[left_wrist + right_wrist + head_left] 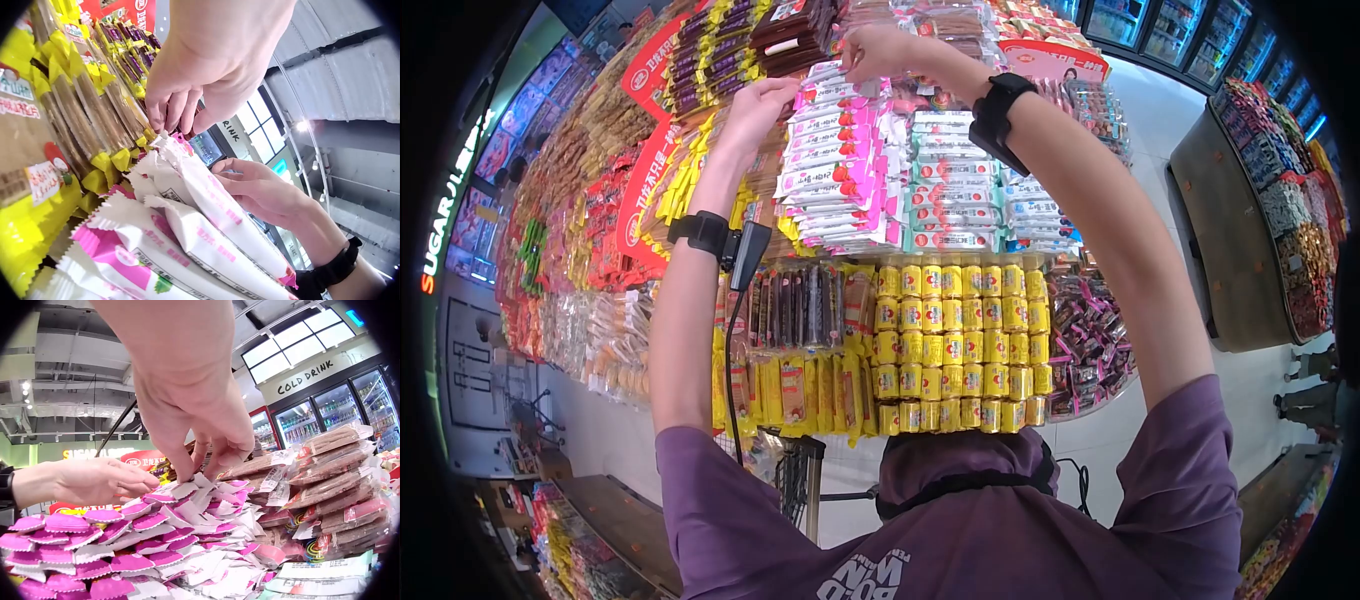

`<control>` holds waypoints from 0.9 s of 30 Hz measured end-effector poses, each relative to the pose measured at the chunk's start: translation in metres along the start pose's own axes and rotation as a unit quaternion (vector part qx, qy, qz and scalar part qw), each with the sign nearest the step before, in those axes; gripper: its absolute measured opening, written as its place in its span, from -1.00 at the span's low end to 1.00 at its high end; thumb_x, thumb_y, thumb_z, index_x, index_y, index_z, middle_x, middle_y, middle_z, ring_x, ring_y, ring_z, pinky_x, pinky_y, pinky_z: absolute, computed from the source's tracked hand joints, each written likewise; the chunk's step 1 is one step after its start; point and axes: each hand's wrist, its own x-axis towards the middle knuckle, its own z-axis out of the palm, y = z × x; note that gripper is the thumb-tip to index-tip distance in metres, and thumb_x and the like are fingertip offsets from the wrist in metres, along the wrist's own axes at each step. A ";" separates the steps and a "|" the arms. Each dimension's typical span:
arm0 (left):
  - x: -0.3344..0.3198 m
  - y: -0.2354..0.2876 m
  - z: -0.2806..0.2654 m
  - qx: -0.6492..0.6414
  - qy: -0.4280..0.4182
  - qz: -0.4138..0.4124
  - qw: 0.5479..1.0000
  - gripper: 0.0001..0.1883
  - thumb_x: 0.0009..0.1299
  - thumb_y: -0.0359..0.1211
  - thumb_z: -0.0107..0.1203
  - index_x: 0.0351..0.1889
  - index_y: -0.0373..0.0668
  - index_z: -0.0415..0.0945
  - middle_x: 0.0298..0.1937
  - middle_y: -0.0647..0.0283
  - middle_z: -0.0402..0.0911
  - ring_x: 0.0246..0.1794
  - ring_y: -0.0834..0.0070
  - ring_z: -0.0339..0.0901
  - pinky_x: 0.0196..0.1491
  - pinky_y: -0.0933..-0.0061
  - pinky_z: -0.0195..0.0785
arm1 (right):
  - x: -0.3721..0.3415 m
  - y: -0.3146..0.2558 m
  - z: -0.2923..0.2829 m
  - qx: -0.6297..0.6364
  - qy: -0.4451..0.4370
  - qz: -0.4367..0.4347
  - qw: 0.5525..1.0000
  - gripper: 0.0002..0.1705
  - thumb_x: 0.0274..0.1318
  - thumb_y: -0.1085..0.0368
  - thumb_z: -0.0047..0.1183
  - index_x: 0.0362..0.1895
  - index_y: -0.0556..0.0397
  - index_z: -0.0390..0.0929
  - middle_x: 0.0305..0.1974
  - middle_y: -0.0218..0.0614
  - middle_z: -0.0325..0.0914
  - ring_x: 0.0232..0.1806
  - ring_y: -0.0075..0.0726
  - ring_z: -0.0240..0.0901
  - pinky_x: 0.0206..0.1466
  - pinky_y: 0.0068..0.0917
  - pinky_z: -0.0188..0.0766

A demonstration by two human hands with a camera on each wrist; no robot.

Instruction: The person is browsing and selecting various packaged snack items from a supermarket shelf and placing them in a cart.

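"So, taking the handled pile as the clock's centre in the head view, what is seen nearest?"

"Between five and six, a purple shirt (pixel 980 540) is worn. Past it, small yellow cylindrical packs (pixel 953 335) are lined up in rows at five, and dark wrapped bars (pixel 795 307) are set between six and seven."

"And at the centre itself?"

"White-and-pink strawberry packets (pixel 830 175) are piled there, overlapping, with mint-and-white packets (pixel 955 190) laid just beside them at three."

"How are the fingers held?"

"The left hand (pixel 758 105) is placed between ten and eleven, its fingers loosely bent and kept close together, the packet ends touched by their tips. At one o'clock, a packet's end is pinched by the thumb and fingers of the right hand (pixel 875 52)."

"What is found farther off?"

"Dark brown packs (pixel 795 35) are heaped just short of twelve. Well apart, at two, glass-fronted drink fridges (pixel 1190 40) are ranged; the lettering COLD DRINK (pixel 305 380) is shown above them from the right wrist."
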 end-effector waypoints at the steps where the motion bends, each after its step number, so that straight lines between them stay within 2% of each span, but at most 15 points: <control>1: 0.002 -0.001 -0.001 0.016 0.001 0.002 1.000 -0.59 0.51 -0.27 0.12 0.21 -0.33 0.49 0.08 0.20 0.61 0.07 0.60 0.52 0.18 0.56 0.37 | 0.002 0.003 0.002 0.007 0.015 -0.017 1.000 -0.64 -0.01 0.15 0.38 -0.17 0.07 0.64 -0.26 -0.29 0.71 -0.22 -0.39 0.65 -0.14 -0.39 0.55; 4: 0.005 -0.001 0.001 0.026 0.015 -0.026 0.999 -0.54 0.52 -0.25 0.09 0.27 -0.36 0.42 0.16 0.13 0.57 0.14 0.55 0.50 0.26 0.52 0.33 | 0.000 0.013 0.003 -0.029 0.081 -0.063 0.994 -0.63 -0.01 0.10 0.39 -0.20 0.06 0.65 -0.27 -0.28 0.71 -0.21 -0.36 0.65 -0.11 -0.41 0.54; 7: 0.011 0.003 0.002 0.018 -0.036 -0.043 0.998 -0.48 0.54 -0.25 0.05 0.33 -0.43 0.31 0.25 0.07 0.49 0.24 0.48 0.45 0.33 0.46 0.29 | 0.007 0.020 0.002 0.018 0.114 -0.037 0.993 -0.62 -0.03 0.06 0.39 -0.21 0.04 0.67 -0.30 -0.25 0.71 -0.24 -0.29 0.66 -0.11 -0.38 0.55; 8: 0.012 0.004 0.003 0.016 -0.053 -0.049 0.997 -0.46 0.55 -0.25 0.04 0.35 -0.45 0.28 0.28 0.05 0.47 0.27 0.46 0.43 0.35 0.45 0.27 | 0.010 0.021 0.004 -0.012 0.124 -0.045 0.991 -0.62 -0.03 0.05 0.38 -0.22 0.03 0.68 -0.31 -0.24 0.71 -0.24 -0.27 0.67 -0.11 -0.37 0.55; 10: 0.014 0.004 0.003 -0.003 -0.028 -0.056 0.998 -0.46 0.55 -0.24 0.02 0.36 -0.44 0.28 0.28 0.04 0.46 0.28 0.44 0.43 0.37 0.43 0.25 | 0.009 0.018 0.005 -0.070 0.144 -0.060 0.985 -0.62 -0.04 0.04 0.37 -0.22 0.02 0.70 -0.33 -0.23 0.71 -0.26 -0.23 0.67 -0.10 -0.34 0.56; 13: 0.014 0.005 0.004 -0.026 -0.002 -0.039 0.999 -0.46 0.56 -0.22 0.01 0.36 -0.44 0.28 0.29 0.04 0.46 0.29 0.42 0.43 0.38 0.42 0.24 | 0.010 0.019 0.012 -0.086 0.132 -0.074 0.985 -0.66 -0.04 0.10 0.37 -0.22 0.03 0.71 -0.35 -0.23 0.72 -0.27 -0.23 0.68 -0.09 -0.33 0.58; 16: 0.015 0.006 0.004 -0.026 -0.007 -0.020 0.999 -0.47 0.57 -0.22 -0.01 0.36 -0.42 0.29 0.30 0.05 0.46 0.29 0.41 0.42 0.39 0.40 0.23 | 0.012 0.025 0.014 -0.007 0.139 -0.083 0.987 -0.63 -0.16 0.11 0.41 -0.25 0.03 0.75 -0.27 -0.19 0.73 -0.20 -0.15 0.69 -0.04 -0.28 0.57; 19: 0.010 0.013 0.008 -0.009 -0.024 -0.025 0.999 -0.48 0.58 -0.21 -0.04 0.37 -0.37 0.30 0.31 0.06 0.45 0.32 0.40 0.39 0.41 0.38 0.19 | 0.012 0.029 0.013 0.026 0.137 -0.080 0.987 -0.66 -0.13 0.15 0.37 -0.22 0.00 0.75 -0.26 -0.19 0.73 -0.19 -0.17 0.69 -0.04 -0.30 0.58; 22: 0.012 0.012 0.006 0.015 -0.044 -0.038 0.998 -0.47 0.59 -0.19 -0.06 0.39 -0.34 0.28 0.33 0.07 0.43 0.36 0.40 0.35 0.44 0.35 0.14 | 0.005 0.028 0.008 -0.010 0.111 -0.081 0.990 -0.65 0.05 0.21 0.24 -0.07 0.08 0.69 -0.32 -0.24 0.72 -0.27 -0.32 0.68 -0.11 -0.39 0.58; 25: 0.016 0.010 0.008 0.006 -0.047 -0.036 0.998 -0.43 0.60 -0.13 -0.08 0.42 -0.34 0.23 0.37 0.05 0.39 0.40 0.37 0.30 0.46 0.33 0.09 | 0.001 0.024 0.013 0.051 0.184 -0.013 0.981 -0.70 0.09 0.11 0.16 -0.22 0.03 0.73 -0.23 -0.09 0.71 -0.15 -0.03 0.67 0.01 -0.20 0.55; 27: 0.016 0.015 0.011 0.000 -0.043 -0.041 0.998 -0.37 0.61 -0.06 -0.12 0.45 -0.35 0.18 0.41 0.02 0.33 0.43 0.32 0.26 0.48 0.32 0.05 | -0.003 0.019 0.022 0.058 0.226 0.023 0.972 -0.61 0.21 0.07 0.00 -0.22 0.11 0.69 -0.24 -0.01 0.70 -0.13 0.06 0.65 0.04 -0.14 0.53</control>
